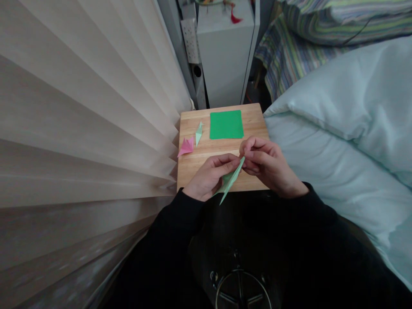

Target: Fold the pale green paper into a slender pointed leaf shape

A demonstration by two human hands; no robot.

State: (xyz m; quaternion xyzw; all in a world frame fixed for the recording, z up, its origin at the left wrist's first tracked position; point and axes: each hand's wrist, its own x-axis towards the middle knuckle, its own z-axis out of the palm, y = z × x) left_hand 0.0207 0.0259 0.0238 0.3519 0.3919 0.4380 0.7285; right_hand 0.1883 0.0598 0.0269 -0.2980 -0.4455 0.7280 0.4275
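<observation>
Pale-green folded paper (231, 180), long axis slanting up rightward, top end pinched by left fingers (229, 167) and right fingers (260, 157)

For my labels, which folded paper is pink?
The leftmost paper on the wooden table; the slim paper beside it and the held paper in the hands are pale green.

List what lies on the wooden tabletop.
A green paper square, a pink folded paper and a pale-green folded paper. The left hand, right hand and their held paper hide what's beneath.

Pleated curtain (96, 124), pale cabinet (225, 64), striped fabric (286, 56), light-blue bedding (341, 116)
</observation>
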